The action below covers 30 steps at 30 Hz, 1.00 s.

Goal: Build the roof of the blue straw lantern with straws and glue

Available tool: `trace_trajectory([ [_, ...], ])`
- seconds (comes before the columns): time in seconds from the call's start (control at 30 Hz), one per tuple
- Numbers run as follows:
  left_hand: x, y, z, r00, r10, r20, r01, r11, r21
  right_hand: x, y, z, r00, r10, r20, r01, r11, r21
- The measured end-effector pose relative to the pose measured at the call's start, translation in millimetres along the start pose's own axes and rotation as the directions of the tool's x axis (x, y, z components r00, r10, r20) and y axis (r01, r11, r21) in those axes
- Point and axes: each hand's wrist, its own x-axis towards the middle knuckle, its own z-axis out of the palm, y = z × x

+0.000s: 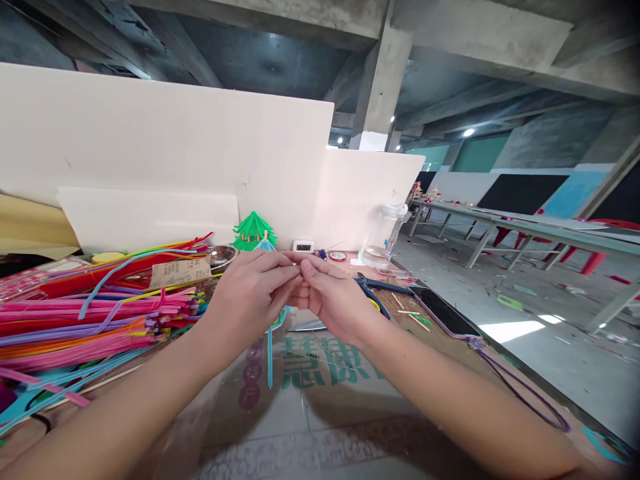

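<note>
The left hand point(250, 290) and right hand point(333, 297) are pinching a blue pipe cleaner point(271, 347) together, its length hanging straight down toward the table point(320, 413).

big pile of pipe cleaners point(95, 307) blocking the left, bare cardboard point(310, 407) open below the hands, pliers point(373, 290), phone point(443, 312) and sticks point(413, 317) crowding the right, white boards point(200, 147) shutting off the back
</note>
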Motion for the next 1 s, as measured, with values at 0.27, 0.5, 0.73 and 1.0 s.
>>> trace_trajectory([
  [0.27,12,-4,-23.3,0.871,-0.322,0.371,0.471,0.761,-0.446,-12,-14,-17,0.926,-0.331,0.179,0.370,0.714,-0.594],
  [0.5,14,-9,-29.0,0.796,-0.327,0.509,0.582,0.642,-0.498,-19,-50,-2,0.890,-0.339,0.307,0.438,0.441,-0.783],
  [0.73,15,-26,-49.6,0.821,-0.435,0.370,0.566,0.706,-0.426,-65,-136,-29,0.707,0.530,0.467,0.029,0.639,-0.768],
  [1.0,17,-29,-54.2,0.795,-0.516,0.317,0.601,0.737,-0.309,-74,-117,-65,0.601,0.753,0.268,-0.031,0.358,-0.933],
])
